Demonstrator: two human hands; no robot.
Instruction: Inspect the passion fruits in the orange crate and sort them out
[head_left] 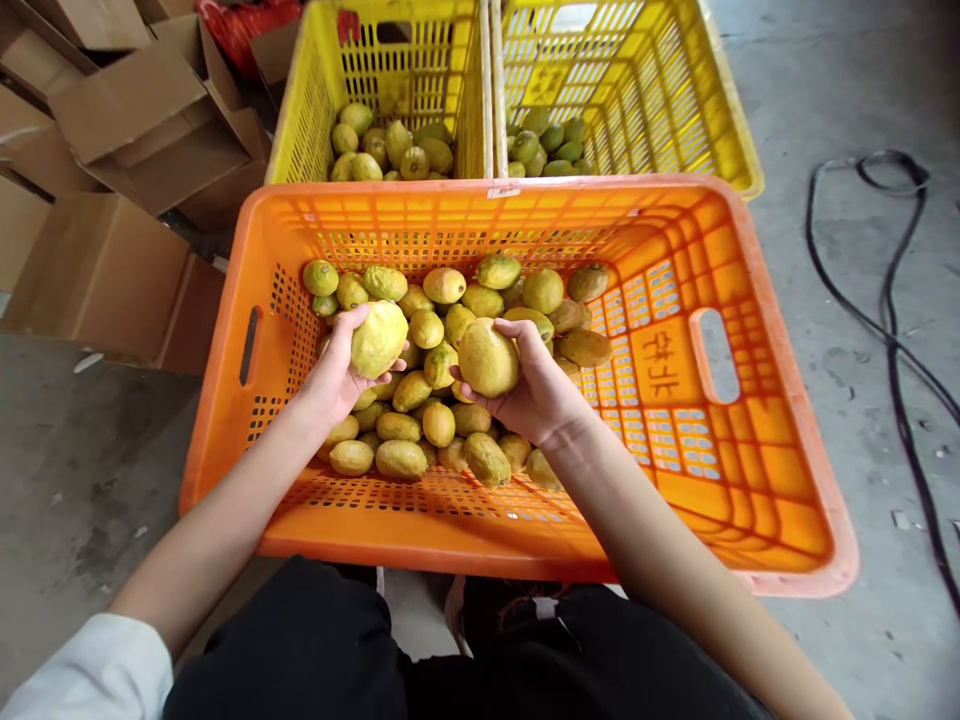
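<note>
My left hand (335, 375) is closed around a pale yellow lemon (379, 340), thumb on top and fingertips showing below it. In my right hand (541, 388) sits a second, rounder lemon (488, 358), gripped between thumb and fingers. Both hands are held over an orange plastic crate (435, 555), a short way apart from each other. Beneath them lies a heap of yellow-green lemons (400, 460), some with brownish skin, mostly in the crate's left and middle part. My hands hide part of the heap.
Behind the orange crate stand two yellow crates: the left one (300, 100) holds yellowish lemons (415, 163), the right one (660, 80) greener fruit (551, 145). Open cardboard boxes (112, 270) pile up at the left. A black cable (892, 320) lies on the concrete floor at right.
</note>
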